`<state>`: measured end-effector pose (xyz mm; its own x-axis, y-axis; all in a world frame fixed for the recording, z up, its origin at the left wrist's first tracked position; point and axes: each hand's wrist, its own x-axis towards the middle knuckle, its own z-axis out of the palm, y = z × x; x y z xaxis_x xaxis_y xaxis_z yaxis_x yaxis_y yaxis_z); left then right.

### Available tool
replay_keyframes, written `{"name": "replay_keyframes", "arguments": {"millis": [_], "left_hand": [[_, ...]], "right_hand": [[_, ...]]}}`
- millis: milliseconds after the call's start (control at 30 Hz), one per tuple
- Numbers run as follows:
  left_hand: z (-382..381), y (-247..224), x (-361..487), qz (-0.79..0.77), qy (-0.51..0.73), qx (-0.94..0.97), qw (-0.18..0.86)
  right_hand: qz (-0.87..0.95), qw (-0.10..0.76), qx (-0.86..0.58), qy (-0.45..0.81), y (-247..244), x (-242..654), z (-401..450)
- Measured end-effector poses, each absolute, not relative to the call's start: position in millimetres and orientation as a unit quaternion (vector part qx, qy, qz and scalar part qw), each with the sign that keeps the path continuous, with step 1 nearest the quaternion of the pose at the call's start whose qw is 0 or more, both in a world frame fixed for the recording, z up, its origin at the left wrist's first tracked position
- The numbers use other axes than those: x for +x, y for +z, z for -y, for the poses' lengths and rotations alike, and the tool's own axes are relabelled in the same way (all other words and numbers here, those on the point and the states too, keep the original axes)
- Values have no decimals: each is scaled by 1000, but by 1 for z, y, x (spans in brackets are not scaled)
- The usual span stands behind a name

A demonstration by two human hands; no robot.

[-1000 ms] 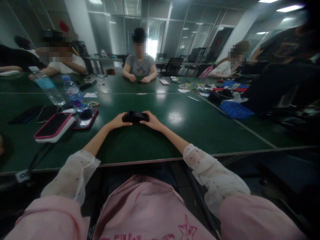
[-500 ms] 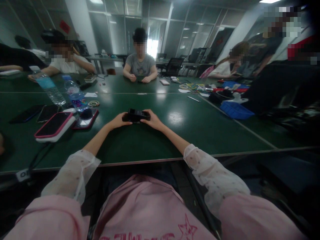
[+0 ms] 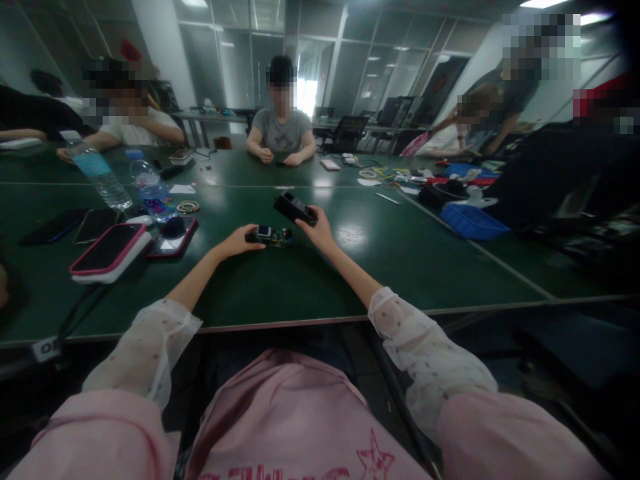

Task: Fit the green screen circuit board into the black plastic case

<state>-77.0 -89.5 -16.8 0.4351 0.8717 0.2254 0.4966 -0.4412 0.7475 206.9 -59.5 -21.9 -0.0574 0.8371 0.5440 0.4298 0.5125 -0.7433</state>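
My left hand (image 3: 241, 241) grips the left end of a circuit board (image 3: 275, 237) with a small screen on top and green parts showing along its near side. The board is low over the green table (image 3: 300, 283); whether it touches the top I cannot tell. To its upper right, my right hand (image 3: 318, 228) is closed on the right end of a black plastic cover (image 3: 293, 205). The cover tilts, its far left end raised, and is apart from the board. My right fingertips are partly hidden by the cover.
Left of my hands lie several phones, one in a pink case (image 3: 113, 248), beside two water bottles (image 3: 150, 190) and a tape roll (image 3: 188, 207). A blue basket (image 3: 473, 221), cables and a pen (image 3: 388, 199) are at right. Across the table sits a person (image 3: 283, 130).
My right hand has lifted the black cover off the board and moved it up and right, uncovering the screen and green parts. My left hand has stayed in place with the board.
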Motion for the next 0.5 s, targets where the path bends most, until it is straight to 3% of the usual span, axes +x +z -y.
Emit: {"name": "replay_keyframes", "arguments": {"millis": [200, 500], "left_hand": [[87, -19, -78, -429, 302, 799, 294], [87, -18, -77, -423, 301, 798, 307]], "right_hand": [[653, 494, -565, 100, -35, 224, 42], [624, 438, -639, 98, -43, 228, 40]]}}
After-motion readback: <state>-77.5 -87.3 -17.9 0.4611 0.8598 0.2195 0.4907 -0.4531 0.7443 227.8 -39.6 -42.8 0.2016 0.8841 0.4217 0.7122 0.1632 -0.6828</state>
